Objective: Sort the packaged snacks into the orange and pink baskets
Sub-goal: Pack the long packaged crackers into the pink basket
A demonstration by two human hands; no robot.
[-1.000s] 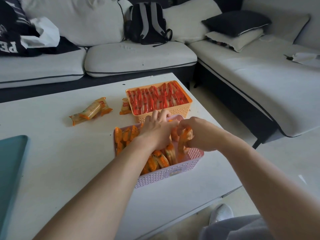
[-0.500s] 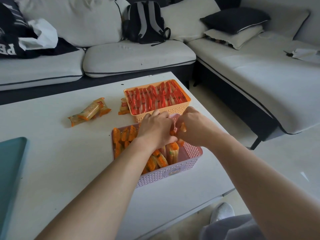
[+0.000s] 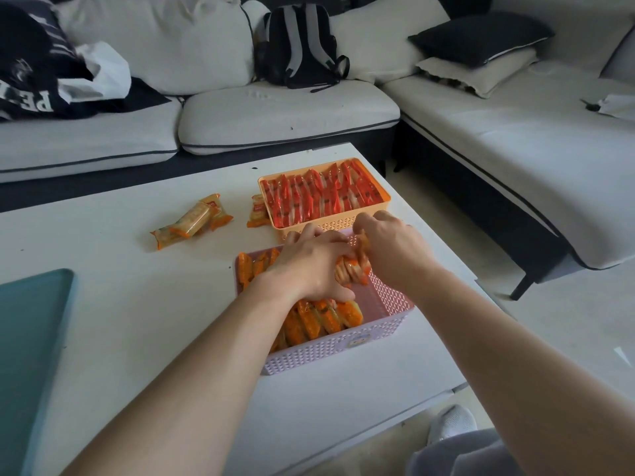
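A pink basket [image 3: 343, 352] stands near the table's front edge, holding several orange snack packets [image 3: 319, 321]. Just behind it an orange basket [image 3: 330, 224] is packed with red packets [image 3: 319, 195]. Both my hands are over the pink basket's far end. My left hand [image 3: 309, 266] lies across the packets with its fingers curled around them. My right hand [image 3: 391, 249] grips orange packets [image 3: 350, 269] between the two hands. Loose orange packets [image 3: 192, 223] lie on the table to the left, and one more packet [image 3: 257, 211] leans against the orange basket's left wall.
The white table [image 3: 120, 304] ends just right of the baskets. A teal tray [image 3: 31, 355] sits at the left edge. A sofa with a black backpack [image 3: 299, 46] and cushions wraps behind and to the right. A white shoe [image 3: 450, 424] shows on the floor below.
My right hand has moved from the pink basket's middle right toward its far end with the orange packets, closing up against my left hand. The left hand stayed over the packets.
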